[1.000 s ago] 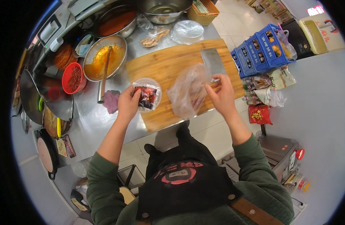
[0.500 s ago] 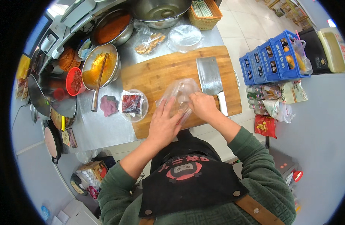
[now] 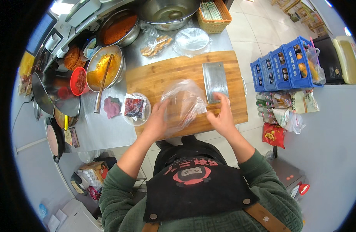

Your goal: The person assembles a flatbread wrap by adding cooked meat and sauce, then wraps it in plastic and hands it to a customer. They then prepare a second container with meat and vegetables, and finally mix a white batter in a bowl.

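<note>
A clear plastic bag (image 3: 183, 101), loose and puffed, lies over the front of the wooden cutting board (image 3: 151, 75). At its left edge, my left hand (image 3: 155, 123) grips the film, its fingers partly behind the plastic. My right hand (image 3: 223, 118) is off the bag to the right, thumb and fingers apart, holding nothing. It hovers over the handle end of a cleaver (image 3: 214, 79), covering most of the handle. Left of the board stands a round clear tub (image 3: 147, 112) with a dark red sachet (image 3: 134, 107) on top.
A pink cloth (image 3: 112, 107), a steel bowl of orange-yellow mixture with a utensil (image 3: 104, 79) and a red bowl (image 3: 79, 81) sit left. Behind the board are bagged brown food (image 3: 156, 45), wrapped round lids (image 3: 191, 40) and a yellow basket (image 3: 214, 23). Blue crates (image 3: 292, 63) stand right.
My right hand has let go of the bag and moved right, opening over the cleaver's handle. My left hand has shifted left to the bag's edge, and the bag has spread wider.
</note>
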Available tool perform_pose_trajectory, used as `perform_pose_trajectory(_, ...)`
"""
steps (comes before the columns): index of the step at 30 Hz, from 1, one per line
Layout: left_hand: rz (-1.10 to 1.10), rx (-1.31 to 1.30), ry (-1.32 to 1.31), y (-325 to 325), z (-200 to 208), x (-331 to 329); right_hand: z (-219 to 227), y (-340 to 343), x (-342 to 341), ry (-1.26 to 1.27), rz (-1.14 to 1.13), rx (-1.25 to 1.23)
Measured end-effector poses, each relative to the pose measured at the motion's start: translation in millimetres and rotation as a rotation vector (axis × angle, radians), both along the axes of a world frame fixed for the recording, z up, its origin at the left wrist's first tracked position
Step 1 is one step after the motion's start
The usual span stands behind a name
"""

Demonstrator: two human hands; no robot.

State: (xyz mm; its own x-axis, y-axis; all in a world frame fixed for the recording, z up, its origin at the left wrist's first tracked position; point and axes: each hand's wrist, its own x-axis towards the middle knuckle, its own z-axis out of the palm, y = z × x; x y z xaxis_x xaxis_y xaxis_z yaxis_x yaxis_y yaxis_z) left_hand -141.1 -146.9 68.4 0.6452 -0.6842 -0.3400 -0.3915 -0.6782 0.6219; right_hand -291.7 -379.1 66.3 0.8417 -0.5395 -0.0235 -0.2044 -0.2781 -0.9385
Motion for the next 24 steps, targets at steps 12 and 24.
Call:
perform_pose_trajectory(12, -0.134, -0.101, -0.073, 0.8, 13.5, -6.1, -50.6, -21.4, 67.4, 0.053, 0.087, -0.379)
perform_pose_trajectory(24, 0.575, -0.437, 0.419, -4.7, 5.6, 13.6, -22.5, -55.6, 34.6, 0.310, 0.347, 0.772)
